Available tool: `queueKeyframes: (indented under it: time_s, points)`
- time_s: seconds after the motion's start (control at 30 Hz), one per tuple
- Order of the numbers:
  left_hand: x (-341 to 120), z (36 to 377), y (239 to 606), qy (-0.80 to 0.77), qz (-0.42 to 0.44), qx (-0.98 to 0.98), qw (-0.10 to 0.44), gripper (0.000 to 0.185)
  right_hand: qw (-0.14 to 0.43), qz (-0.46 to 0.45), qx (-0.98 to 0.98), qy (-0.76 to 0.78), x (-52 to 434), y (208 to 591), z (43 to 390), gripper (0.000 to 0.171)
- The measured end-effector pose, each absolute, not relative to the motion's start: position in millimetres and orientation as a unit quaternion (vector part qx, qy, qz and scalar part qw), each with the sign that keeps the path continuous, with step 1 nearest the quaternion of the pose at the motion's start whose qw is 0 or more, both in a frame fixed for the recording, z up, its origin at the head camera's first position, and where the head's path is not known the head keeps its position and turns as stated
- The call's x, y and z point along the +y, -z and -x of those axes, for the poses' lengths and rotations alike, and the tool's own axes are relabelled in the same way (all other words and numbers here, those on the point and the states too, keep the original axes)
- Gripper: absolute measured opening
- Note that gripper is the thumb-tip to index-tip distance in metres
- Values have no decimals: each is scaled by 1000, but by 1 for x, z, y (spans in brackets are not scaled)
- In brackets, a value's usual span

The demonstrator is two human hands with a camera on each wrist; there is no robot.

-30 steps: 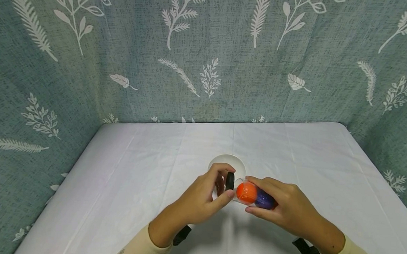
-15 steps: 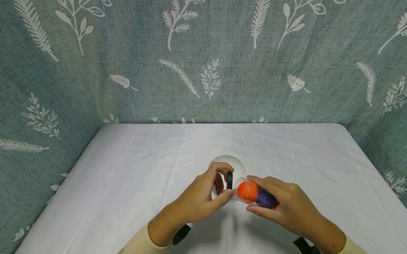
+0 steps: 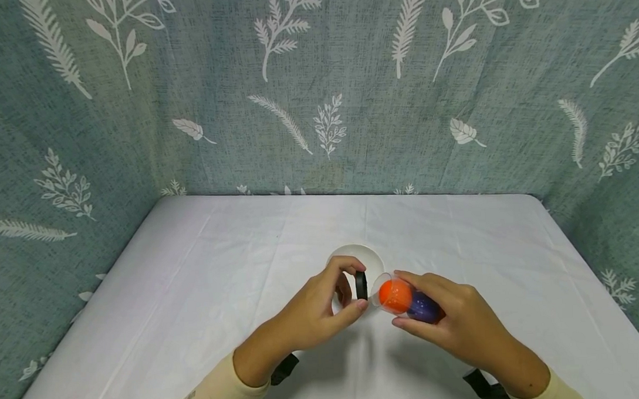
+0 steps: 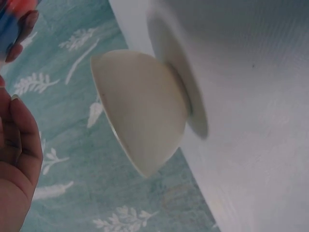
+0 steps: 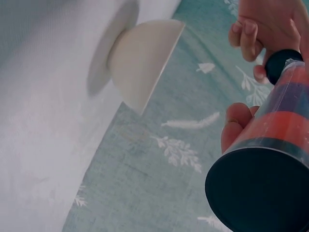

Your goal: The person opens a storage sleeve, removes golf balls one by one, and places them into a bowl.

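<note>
Lettering runs along the left sleeve (image 3: 199,397) near the cuff, but it is too small and skewed to read. No other writing shows on anything.

Just in front of the white bowl (image 3: 371,257), the left hand (image 3: 313,317) has thumb and fingers curled, pinching a small black cap (image 3: 361,285) held on edge. To the right of the bowl, the right hand (image 3: 456,324) is wrapped around a clear tube (image 3: 402,299), which lies tilted with its open mouth toward the cap, close to it but not touching. Inside the tube sits an orange ball (image 3: 395,295) nearest the mouth, with a purple ball (image 3: 420,306) behind it. Both hands hover over the counter (image 3: 196,298), a little nearer the viewer than the bowl.

From the right wrist view, the tube's black bottom end (image 5: 256,191) fills the corner, and the balls appear only as blurred bands of colour. From the left wrist view, only part of the left palm (image 4: 17,159) shows, cut off by the edge, with the bowl (image 4: 145,111) beyond it. Whether anything lies inside the bowl cannot be made out. Behind the bowl hangs a teal cloth with white leaf prints (image 3: 316,94).
</note>
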State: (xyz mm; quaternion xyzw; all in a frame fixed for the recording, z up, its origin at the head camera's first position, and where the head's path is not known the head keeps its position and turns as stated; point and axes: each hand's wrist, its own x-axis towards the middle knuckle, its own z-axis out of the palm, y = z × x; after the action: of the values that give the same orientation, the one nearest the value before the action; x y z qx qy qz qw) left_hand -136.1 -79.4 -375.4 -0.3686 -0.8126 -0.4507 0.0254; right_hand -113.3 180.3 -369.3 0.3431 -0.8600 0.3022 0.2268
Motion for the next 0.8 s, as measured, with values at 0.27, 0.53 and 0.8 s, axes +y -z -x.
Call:
queueKeyframes:
  time_s: [0.27,0.53,0.8]
  points:
    - [-67,135,383,474,346,-809,-38,46,230,-327,-863,-308,194,363,118,67]
    - [-46,137,391,435,365,-821,-69,47,245,-300,-868,-310,206,357,123,71]
    - [-27,139,399,350,386,-847,-105,45,256,-277,-874,-307,213,353,128,71]
